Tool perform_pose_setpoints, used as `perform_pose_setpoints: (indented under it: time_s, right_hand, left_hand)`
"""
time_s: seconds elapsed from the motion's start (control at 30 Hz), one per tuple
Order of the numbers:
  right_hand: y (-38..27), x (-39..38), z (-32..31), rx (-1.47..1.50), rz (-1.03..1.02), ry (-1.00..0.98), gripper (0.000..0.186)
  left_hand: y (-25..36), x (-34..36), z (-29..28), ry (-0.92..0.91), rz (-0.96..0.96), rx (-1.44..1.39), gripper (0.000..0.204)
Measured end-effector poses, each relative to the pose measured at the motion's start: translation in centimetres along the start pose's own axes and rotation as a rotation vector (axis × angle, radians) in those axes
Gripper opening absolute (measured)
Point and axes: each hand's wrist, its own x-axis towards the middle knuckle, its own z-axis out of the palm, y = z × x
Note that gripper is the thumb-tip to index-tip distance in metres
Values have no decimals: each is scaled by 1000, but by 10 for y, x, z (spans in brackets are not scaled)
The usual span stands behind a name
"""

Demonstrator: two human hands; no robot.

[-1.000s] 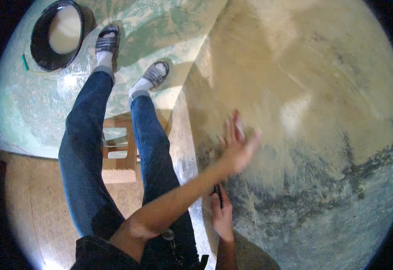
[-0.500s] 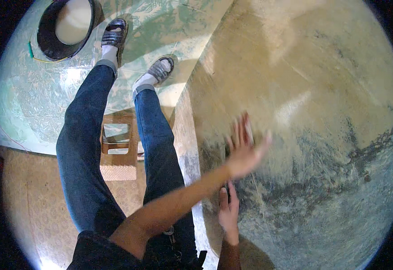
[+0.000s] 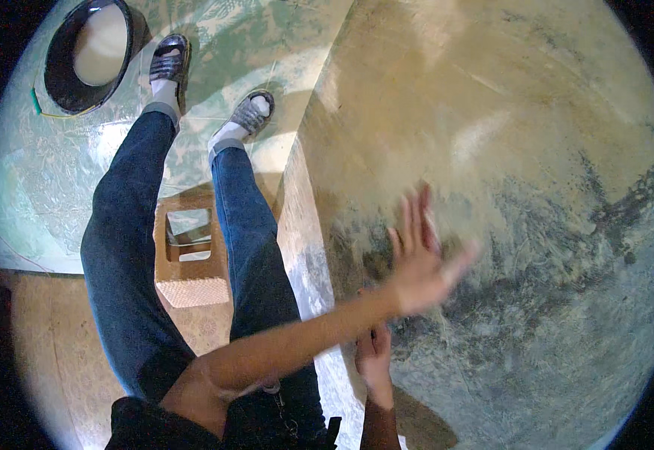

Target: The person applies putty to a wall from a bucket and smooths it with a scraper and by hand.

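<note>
Head view: left hand (image 3: 421,285), spread over mottled surface (image 3: 544,247), lies one o'clock from right hand (image 3: 375,367), whose grip is unclear.

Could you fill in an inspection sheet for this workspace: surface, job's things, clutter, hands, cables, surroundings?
Surface: broad tan-and-grey surface, streaked and darkly smudged.
Job's things: anything in the right hand is too hidden to tell.
Clutter: black bucket with something pale inside; wooden frame with cut-outs.
Hands: left hand open, fingers spread, blurred; right partly behind the left forearm.
Cables: none clearly seen.
Surroundings: green, stained floor; brown patterned floor at lower left.
</note>
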Motion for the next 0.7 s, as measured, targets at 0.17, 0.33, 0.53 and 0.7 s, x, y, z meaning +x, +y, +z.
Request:
perform_pose_setpoints:
  time_s: [0.17,0.33,0.53,0.7]
  right_hand:
    - [-12,-3,8,64,-8,56,47]
    - [-30,-16,5,332,82,14,49]
    - [-89,-97,-43,388,61,78,55]
    - [-152,-128,-76,554,86,156,59]
  left_hand:
    - [0,32,-31,16,54,120,110]
    - [13,65,-43,89,-128,99,104]
    - [93,-7,-20,51,237,-91,77]
    - [90,-7,-122,177,613,-274,61]
